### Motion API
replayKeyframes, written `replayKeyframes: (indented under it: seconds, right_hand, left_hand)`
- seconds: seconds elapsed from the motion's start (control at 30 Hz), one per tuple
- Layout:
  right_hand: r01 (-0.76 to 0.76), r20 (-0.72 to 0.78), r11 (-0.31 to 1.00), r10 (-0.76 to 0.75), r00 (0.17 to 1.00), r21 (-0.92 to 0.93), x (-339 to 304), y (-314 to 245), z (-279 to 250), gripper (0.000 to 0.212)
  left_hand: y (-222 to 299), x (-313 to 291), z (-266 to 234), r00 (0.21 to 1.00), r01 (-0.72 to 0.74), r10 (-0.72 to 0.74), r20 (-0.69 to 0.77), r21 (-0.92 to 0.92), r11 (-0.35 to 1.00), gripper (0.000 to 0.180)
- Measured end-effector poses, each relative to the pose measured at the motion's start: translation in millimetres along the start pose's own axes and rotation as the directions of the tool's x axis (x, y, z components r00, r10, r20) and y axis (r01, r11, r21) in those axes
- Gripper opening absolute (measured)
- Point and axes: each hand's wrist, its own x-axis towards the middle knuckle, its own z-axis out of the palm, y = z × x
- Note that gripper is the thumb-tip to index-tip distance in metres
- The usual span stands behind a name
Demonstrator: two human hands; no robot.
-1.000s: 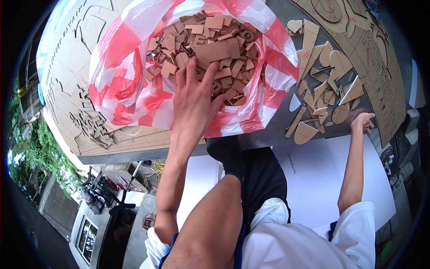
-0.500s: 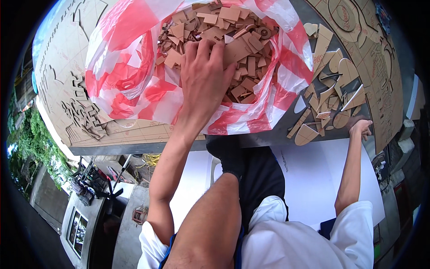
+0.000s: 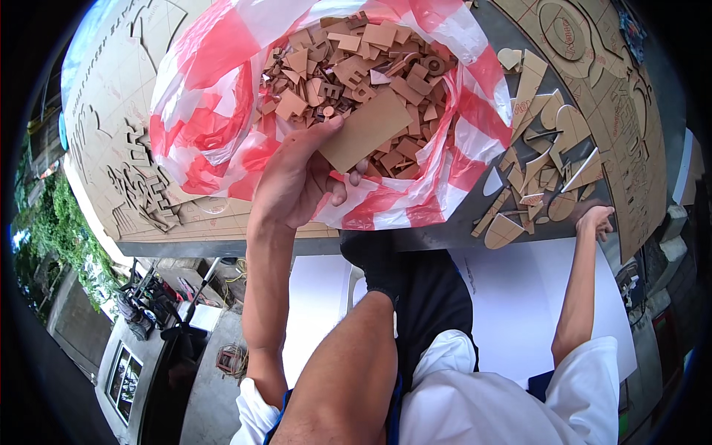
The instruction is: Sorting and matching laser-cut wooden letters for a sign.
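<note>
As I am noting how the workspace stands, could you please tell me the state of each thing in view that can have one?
Left hand: closed on the flat piece.
Flat piece: held, tilted, over the bag's opening.
Right hand: fingers partly curled, nothing visible in it.
Red-and-white bag: open, rim spread wide.
Small brown pieces: loose, jumbled inside the bag.
Offcuts: loose, heaped to the bag's right.

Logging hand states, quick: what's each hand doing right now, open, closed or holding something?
Left hand: closed, holding a flat tan rectangular piece.
Right hand: loosely curled; whether it grips anything cannot be told.
</note>
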Motion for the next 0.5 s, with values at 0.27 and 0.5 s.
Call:
replayKeyframes:
  seconds: [0.27, 0.5]
  right_hand:
    - [-0.013, 0.001, 1.0, 0.013, 1.0, -0.02, 0.0, -2.2, -1.5, 0.083]
    - [-0.022, 0.029, 1.0, 0.022, 0.999, -0.013, -13.8, -3.0, 4.1, 0.083]
  left_hand:
    - [37.6, -20.0, 40.3, 0.979, -0.063, 0.033, 0.199, 0.145, 0.987, 0.047]
    - [134.8, 31.3, 109.7, 0.796, -0.571, 0.451, 0.404, 0.254, 0.781, 0.046]
